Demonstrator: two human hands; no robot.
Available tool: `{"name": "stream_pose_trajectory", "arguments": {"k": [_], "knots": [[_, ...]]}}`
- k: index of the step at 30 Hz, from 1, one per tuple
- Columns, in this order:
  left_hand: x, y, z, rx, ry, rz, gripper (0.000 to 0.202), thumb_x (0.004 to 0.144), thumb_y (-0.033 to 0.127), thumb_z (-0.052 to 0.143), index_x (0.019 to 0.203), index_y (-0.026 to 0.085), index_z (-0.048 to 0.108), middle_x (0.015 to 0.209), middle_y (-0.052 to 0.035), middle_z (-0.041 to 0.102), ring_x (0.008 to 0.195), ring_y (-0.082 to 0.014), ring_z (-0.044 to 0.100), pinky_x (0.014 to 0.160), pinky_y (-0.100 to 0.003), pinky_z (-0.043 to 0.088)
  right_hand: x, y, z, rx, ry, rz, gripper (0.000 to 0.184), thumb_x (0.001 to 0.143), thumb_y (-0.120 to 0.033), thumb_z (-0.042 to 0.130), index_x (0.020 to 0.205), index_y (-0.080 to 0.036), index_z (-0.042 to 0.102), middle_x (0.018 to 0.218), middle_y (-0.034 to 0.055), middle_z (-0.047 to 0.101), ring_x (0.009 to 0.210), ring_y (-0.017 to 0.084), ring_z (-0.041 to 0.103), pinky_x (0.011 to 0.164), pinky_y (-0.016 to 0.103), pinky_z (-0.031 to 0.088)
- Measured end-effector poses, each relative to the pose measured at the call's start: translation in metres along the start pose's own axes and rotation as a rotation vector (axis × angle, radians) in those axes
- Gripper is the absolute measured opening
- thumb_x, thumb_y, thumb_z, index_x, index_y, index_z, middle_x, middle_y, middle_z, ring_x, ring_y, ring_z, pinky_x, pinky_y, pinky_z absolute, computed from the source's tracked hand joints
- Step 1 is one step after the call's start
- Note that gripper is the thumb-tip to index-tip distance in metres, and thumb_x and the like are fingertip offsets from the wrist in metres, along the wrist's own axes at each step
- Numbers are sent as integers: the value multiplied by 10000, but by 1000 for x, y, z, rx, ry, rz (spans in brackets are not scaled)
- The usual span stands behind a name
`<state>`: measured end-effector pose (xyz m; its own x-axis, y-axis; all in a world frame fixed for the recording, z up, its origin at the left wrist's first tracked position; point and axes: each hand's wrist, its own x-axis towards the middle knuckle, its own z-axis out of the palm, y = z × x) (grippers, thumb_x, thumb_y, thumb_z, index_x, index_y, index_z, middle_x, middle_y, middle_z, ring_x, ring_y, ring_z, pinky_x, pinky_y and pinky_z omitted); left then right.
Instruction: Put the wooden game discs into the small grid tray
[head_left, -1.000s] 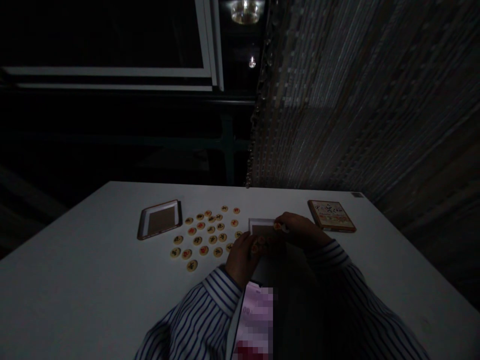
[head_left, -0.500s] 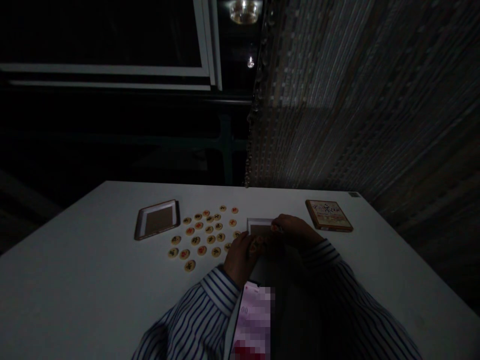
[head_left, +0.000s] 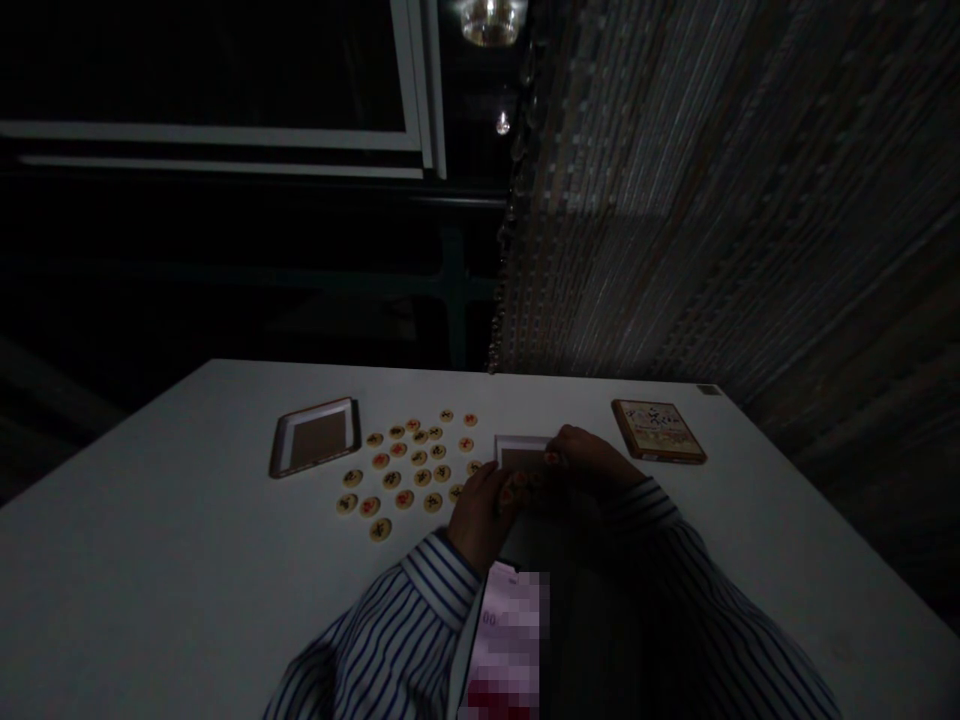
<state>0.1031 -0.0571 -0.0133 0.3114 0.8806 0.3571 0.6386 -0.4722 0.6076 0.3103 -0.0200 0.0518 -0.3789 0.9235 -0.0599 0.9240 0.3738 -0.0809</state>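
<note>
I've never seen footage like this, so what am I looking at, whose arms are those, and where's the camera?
There's no machine here: these are a person's own bare hands, in striped sleeves. Every picture comes from one camera worn on that person's head, looking forward and down.

On the white table lie scattered round pieces with red or dark markings. An open shallow tray sits to their left, and a flat printed box lies at the far right.

The right hand holds one piece over a second tray. The left hand is at that tray's side, near more pieces; it's too dark to tell whether it grips any.
</note>
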Motion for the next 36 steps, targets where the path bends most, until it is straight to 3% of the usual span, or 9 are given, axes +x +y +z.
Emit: {"name": "stream_pose_trajectory", "arguments": {"k": [13,20,36], "knots": [[0,0,0,-19,11,19,387,744,274,550,1116,176,507,1184,-121,505,1106,-240,471,923,-424,407,1,0,-2,29,-45,56,257,782,-265,469,959,-167,627,929,98,541,837,166,529,683,231,375],[0,1,-1,-7,-13,-16,380,759,286,525,1111,143,514,1187,-137,501,1111,-240,464,937,-422,395,-2,3,-1,39,-1,8,266,805,-307,452,956,-175,626,919,89,547,841,161,525,695,230,373],[-1,-2,0,-12,10,22,366,752,262,533,1107,176,511,1180,-126,505,1095,-234,477,912,-434,412,-2,2,-3,26,-57,-5,248,789,-297,489,946,-187,646,916,91,550,832,161,525,691,230,378]]}}
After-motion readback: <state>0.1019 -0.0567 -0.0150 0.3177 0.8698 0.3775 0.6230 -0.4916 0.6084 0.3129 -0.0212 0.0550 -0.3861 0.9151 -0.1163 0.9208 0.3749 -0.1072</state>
